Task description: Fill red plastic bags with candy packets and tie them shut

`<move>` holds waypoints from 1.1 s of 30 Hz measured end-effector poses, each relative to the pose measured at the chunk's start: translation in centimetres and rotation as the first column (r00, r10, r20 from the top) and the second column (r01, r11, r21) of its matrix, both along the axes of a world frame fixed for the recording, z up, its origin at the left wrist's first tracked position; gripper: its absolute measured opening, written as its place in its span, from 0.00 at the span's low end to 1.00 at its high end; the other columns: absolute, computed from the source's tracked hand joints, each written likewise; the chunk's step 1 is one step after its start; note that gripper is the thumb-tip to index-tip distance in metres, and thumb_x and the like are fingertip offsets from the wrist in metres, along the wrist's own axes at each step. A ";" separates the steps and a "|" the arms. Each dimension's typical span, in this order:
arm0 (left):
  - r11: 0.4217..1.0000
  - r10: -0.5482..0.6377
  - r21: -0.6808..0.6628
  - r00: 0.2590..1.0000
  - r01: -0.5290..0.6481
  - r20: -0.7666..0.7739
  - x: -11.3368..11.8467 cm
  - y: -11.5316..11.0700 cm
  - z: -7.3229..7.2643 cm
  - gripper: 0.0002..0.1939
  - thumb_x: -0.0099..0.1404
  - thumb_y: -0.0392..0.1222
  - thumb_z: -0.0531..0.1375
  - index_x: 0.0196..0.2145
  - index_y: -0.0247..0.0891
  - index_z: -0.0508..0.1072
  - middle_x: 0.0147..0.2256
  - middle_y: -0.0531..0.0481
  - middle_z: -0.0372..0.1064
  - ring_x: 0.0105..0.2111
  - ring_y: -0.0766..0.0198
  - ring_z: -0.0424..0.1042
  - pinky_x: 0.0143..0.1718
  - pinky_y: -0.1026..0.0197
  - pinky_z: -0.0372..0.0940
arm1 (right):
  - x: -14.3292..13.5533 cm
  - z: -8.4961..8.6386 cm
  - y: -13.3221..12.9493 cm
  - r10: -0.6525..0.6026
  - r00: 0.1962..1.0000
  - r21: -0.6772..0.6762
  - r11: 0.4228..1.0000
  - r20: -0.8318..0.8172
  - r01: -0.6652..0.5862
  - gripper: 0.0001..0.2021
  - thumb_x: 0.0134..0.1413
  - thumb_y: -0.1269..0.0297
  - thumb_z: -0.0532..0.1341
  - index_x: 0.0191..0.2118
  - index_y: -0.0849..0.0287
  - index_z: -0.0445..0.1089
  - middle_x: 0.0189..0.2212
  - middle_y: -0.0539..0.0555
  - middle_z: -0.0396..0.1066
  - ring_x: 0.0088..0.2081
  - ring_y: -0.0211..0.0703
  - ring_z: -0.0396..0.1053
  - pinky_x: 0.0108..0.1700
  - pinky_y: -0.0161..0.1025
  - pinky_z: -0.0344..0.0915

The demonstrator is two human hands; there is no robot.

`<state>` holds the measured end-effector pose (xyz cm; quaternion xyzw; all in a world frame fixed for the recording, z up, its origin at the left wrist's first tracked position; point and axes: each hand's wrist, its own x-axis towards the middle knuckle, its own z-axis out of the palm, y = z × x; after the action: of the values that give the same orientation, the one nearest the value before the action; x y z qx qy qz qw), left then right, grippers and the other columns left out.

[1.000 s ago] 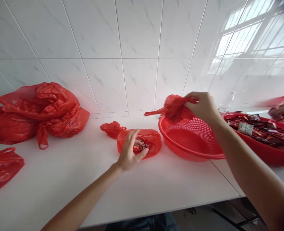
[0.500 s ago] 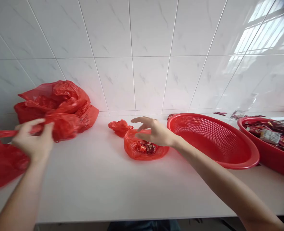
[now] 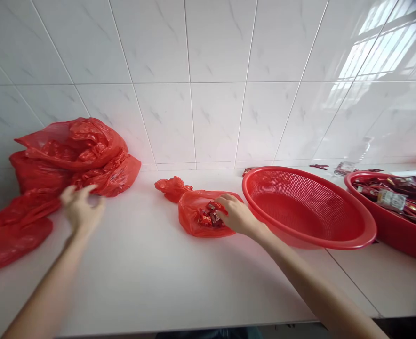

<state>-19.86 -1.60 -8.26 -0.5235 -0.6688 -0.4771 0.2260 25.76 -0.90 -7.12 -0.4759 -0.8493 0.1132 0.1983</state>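
My left hand (image 3: 82, 207), somewhat blurred, has its fingers apart and nothing visible in them. It hovers in front of a heap of red plastic bags (image 3: 88, 150), just right of a knotted, filled red bag (image 3: 15, 233) on the table. My right hand (image 3: 238, 214) reaches into a small red plastic bag (image 3: 190, 214) lying on its side. Inside are several small red and dark wrapped snacks (image 3: 205, 219). The right fingertips are curled against these snacks, and the thumb side is partly hidden. Behind the bag sits its crumpled red end or another small bag (image 3: 173, 187).
A red perforated basket (image 3: 300, 207) stands right of the small bag. Farther right, a red tub (image 3: 388, 226) holds many wrapped packets (image 3: 409, 202). Loose wrappers (image 3: 319, 166) lie by the tiled wall (image 3: 218, 117). The white table's front edge (image 3: 194, 329) runs along the bottom.
My left hand has let go of the filled red bag, now resting at the left, and has moved right. My right hand has lowered onto the snacks, its fingers curling.
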 end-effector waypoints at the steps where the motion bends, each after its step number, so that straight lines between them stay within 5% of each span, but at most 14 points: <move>1: 0.990 -0.140 0.009 0.987 0.141 -0.077 3.5 0.2 -0.2 0.16 0.58 0.46 0.64 0.42 0.34 0.75 0.52 0.40 0.64 0.58 0.44 0.62 0.61 0.37 0.57 | -0.6 -0.7 0.0 0.019 1.000 -0.018 1.000 0.001 -0.019 0.12 0.63 0.64 0.56 0.50 0.56 0.71 0.49 0.61 0.70 0.51 0.55 0.68 0.47 0.44 0.65; 2: 0.951 -0.308 -0.039 0.943 0.306 -0.128 7.3 0.2 -0.4 0.15 0.62 0.46 0.62 0.43 0.35 0.76 0.52 0.41 0.65 0.57 0.47 0.64 0.61 0.41 0.59 | -1.1 -1.5 0.1 0.030 1.000 -0.046 0.999 0.002 -0.030 0.14 0.63 0.61 0.57 0.51 0.56 0.70 0.49 0.62 0.69 0.51 0.56 0.68 0.48 0.46 0.65; 4: 0.765 -0.623 -0.313 0.771 0.563 -0.135 14.5 0.1 -1.0 0.15 0.68 0.47 0.58 0.48 0.41 0.76 0.58 0.43 0.64 0.57 0.52 0.66 0.60 0.48 0.62 | -1.6 -3.3 0.4 0.022 1.000 -0.097 0.995 0.009 -0.021 0.21 0.61 0.54 0.60 0.57 0.54 0.66 0.52 0.63 0.67 0.53 0.59 0.66 0.50 0.50 0.63; 6: 0.561 -0.787 -0.529 0.608 0.636 -0.103 19.8 -0.1 -1.7 0.17 0.69 0.48 0.56 0.52 0.45 0.75 0.62 0.45 0.61 0.55 0.54 0.69 0.57 0.51 0.65 | -1.4 -4.9 0.8 -0.002 1.000 -0.113 0.994 0.009 0.003 0.28 0.58 0.50 0.62 0.62 0.52 0.61 0.56 0.63 0.64 0.57 0.62 0.62 0.54 0.53 0.60; 8: 0.550 -0.783 -0.588 0.611 0.593 -0.117 22.6 -0.1 -2.6 0.17 0.69 0.48 0.56 0.53 0.46 0.74 0.57 0.44 0.67 0.51 0.52 0.72 0.54 0.49 0.66 | -0.9 -6.1 1.3 -0.008 1.000 -0.107 0.994 -0.020 0.005 0.31 0.58 0.49 0.62 0.64 0.51 0.58 0.57 0.62 0.64 0.59 0.61 0.61 0.56 0.53 0.59; 12: 0.613 -0.672 -0.653 0.728 0.444 -0.135 22.1 0.4 -3.9 0.19 0.63 0.45 0.60 0.51 0.42 0.75 0.43 0.44 0.72 0.39 0.53 0.75 0.46 0.51 0.69 | -0.1 -7.2 2.4 -0.104 0.985 -0.083 0.992 -0.139 0.093 0.22 0.59 0.58 0.61 0.58 0.52 0.64 0.50 0.59 0.70 0.52 0.55 0.68 0.49 0.46 0.64; 15: 0.610 -0.626 -0.689 0.771 0.391 -0.117 20.6 0.2 -3.9 0.20 0.61 0.43 0.60 0.51 0.40 0.74 0.42 0.44 0.72 0.37 0.54 0.75 0.41 0.53 0.69 | -0.4 -7.3 3.1 -0.178 0.961 -0.079 0.983 -0.213 0.165 0.19 0.56 0.62 0.62 0.54 0.55 0.66 0.46 0.59 0.71 0.47 0.54 0.70 0.46 0.46 0.66; 22: 0.582 -0.638 -0.650 0.770 0.489 0.008 20.5 -0.5 -3.0 0.31 0.57 0.26 0.53 0.58 0.41 0.69 0.44 0.46 0.73 0.40 0.58 0.74 0.39 0.59 0.69 | -1.3 -7.2 3.2 -0.106 0.863 -0.033 0.994 -0.494 0.104 0.21 0.59 0.67 0.57 0.58 0.55 0.62 0.55 0.58 0.69 0.54 0.48 0.68 0.55 0.44 0.66; 28: 0.621 -0.680 -0.563 0.732 0.545 -0.042 20.8 -0.6 -2.7 0.17 0.59 0.32 0.57 0.44 0.39 0.78 0.33 0.49 0.71 0.33 0.60 0.71 0.45 0.53 0.68 | -1.0 -7.1 2.6 -0.085 0.872 -0.063 0.996 -0.483 0.062 0.18 0.60 0.65 0.57 0.56 0.55 0.66 0.52 0.57 0.72 0.52 0.49 0.70 0.53 0.47 0.67; 33: 0.628 -0.665 -0.599 0.742 0.497 -0.082 21.7 -0.5 -4.1 0.13 0.65 0.45 0.59 0.44 0.40 0.79 0.34 0.45 0.71 0.37 0.55 0.72 0.48 0.48 0.67 | -1.2 -7.0 1.9 0.022 0.900 -0.007 1.000 -0.436 -0.028 0.18 0.55 0.67 0.62 0.52 0.55 0.70 0.50 0.56 0.73 0.53 0.48 0.69 0.55 0.45 0.66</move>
<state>1.86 -2.15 -12.38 -0.8190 -0.5248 -0.2319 -0.0023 24.52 0.95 -14.10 -0.4289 -0.7887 0.2249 0.3786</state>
